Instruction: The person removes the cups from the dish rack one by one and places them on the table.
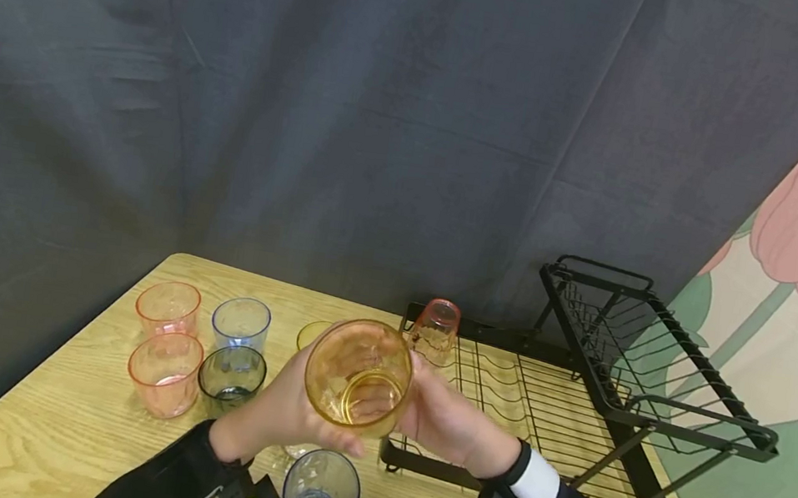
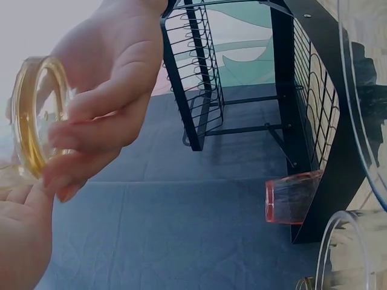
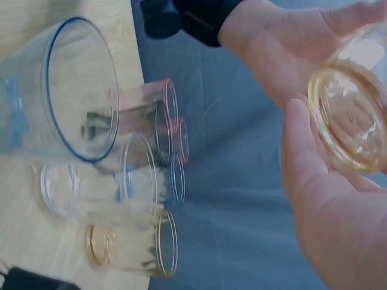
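Note:
Both hands hold an amber glass (image 1: 357,378) above the table, its mouth tilted toward the head camera. My left hand (image 1: 289,407) grips its left side, and my right hand (image 1: 448,418) has the right side. In the right wrist view the thick base (image 3: 347,121) of this glass shows between the hands. Just below the hands, a blue-rimmed glass (image 1: 321,495) stands upright near the front. A yellow-rimmed glass (image 1: 312,333) and a clear glass (image 3: 136,181) are partly hidden behind the left hand in the head view.
On the left stand two pink glasses (image 1: 163,374), a blue glass (image 1: 241,325) and a dark grey glass (image 1: 230,378). A black two-tier dish rack (image 1: 538,398) occupies the right side, its upper tier raised. A red-tinted glass (image 1: 436,331) sits upside down in its back left corner.

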Motion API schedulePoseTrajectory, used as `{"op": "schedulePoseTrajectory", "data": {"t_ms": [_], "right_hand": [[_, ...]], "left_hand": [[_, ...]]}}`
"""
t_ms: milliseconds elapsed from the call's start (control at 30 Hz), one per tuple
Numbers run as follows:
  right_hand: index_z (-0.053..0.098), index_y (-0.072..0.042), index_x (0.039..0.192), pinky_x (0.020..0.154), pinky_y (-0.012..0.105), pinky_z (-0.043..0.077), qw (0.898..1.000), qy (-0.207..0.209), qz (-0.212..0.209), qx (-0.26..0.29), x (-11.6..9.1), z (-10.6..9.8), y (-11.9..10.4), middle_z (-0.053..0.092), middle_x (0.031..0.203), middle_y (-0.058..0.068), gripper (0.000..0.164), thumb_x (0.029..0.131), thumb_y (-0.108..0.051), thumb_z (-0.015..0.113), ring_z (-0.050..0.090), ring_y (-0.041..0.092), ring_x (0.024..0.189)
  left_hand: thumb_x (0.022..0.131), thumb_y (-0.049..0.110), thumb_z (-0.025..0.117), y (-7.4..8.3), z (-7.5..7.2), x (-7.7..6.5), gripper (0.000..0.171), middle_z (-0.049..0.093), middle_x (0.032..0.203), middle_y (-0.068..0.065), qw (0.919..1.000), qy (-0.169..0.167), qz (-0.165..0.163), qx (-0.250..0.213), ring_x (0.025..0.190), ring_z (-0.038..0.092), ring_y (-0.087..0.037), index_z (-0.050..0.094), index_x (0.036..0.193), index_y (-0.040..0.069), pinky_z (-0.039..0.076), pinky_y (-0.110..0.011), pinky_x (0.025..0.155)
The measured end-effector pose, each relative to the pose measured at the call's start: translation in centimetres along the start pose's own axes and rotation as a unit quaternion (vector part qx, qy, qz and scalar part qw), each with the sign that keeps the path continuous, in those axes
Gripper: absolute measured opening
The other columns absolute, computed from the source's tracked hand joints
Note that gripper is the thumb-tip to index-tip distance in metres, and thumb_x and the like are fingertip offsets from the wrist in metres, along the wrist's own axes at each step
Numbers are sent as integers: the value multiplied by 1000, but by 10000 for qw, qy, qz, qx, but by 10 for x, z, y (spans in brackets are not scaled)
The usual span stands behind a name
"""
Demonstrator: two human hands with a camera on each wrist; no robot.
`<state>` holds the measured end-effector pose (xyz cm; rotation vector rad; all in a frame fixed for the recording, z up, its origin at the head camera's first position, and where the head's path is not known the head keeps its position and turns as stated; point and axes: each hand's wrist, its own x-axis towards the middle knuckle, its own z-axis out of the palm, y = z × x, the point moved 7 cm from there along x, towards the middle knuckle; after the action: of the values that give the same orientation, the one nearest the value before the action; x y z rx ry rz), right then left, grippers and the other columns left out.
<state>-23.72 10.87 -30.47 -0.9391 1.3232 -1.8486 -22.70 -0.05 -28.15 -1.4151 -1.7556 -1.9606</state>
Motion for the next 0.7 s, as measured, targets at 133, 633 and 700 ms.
{"op": "schedulePoseTrajectory", "data": {"t_ms": [133, 633, 700], "right_hand": [[50, -11, 121, 87, 27, 50, 9996, 162, 55, -234, -3, -4, -2, 61, 112, 3, 40, 99, -38, 33, 60, 14, 100], [46, -8, 131, 96, 35, 45, 8968, 1749, 1296, -3853, -9, -71, -9, 53, 128, 10, 51, 89, -35, 57, 52, 24, 116], [47, -9, 131, 95, 35, 46, 8775, 1859, 1232, -4245, -10, -79, -11, 53, 128, 10, 51, 88, -35, 58, 52, 24, 117]], "left_hand": [[61, 28, 85, 1, -1, -2, 90, 47, 129, -16, 9998, -166, -57, 22, 118, 48, -27, 36, 133, 5, 41, -39, 100], [67, 35, 78, -17, -28, -56, 89, 46, 130, -16, 9964, -623, -561, 128, 121, 46, -22, 31, 135, 2, 40, -31, 101], [70, 32, 76, -20, -36, -68, 88, 44, 131, -20, 9961, -604, -641, 46, 122, 45, -22, 28, 136, -2, 39, -29, 102]]}}
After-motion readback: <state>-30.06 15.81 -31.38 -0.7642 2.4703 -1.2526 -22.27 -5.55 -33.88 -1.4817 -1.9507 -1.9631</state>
